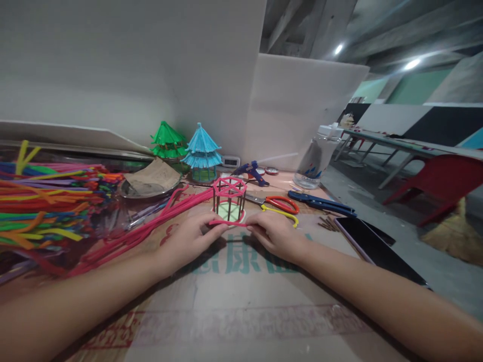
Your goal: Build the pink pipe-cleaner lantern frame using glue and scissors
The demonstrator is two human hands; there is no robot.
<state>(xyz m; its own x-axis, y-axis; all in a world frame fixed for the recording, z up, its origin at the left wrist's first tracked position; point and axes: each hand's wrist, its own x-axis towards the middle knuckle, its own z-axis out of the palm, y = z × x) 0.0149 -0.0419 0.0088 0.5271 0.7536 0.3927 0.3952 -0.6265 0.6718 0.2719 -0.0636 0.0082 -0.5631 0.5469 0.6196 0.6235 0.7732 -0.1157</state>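
A pink pipe cleaner [234,224] stretches between my two hands, just in front of a small pavilion frame [229,187]. That frame has brown posts, a pink spoked ring on top and a pale green round base edged in pink. My left hand [192,232] is closed, pinching the pipe cleaner's left part between thumb and fingers. At its other end, my right hand [277,234] is closed on it with the fingertips. Whether either hand also touches the base cannot be told. A bundle of pink pipe cleaners [139,232] lies by my left hand.
Scissors [281,204] and blue-handled pliers [322,202] lie behind my right hand, a phone [381,251] farther right. At the back stand green [166,138] and blue [201,151] pavilions, a glue gun [253,172] and a bottle [314,161]. Colourful pipe cleaners [49,196] fill the left.
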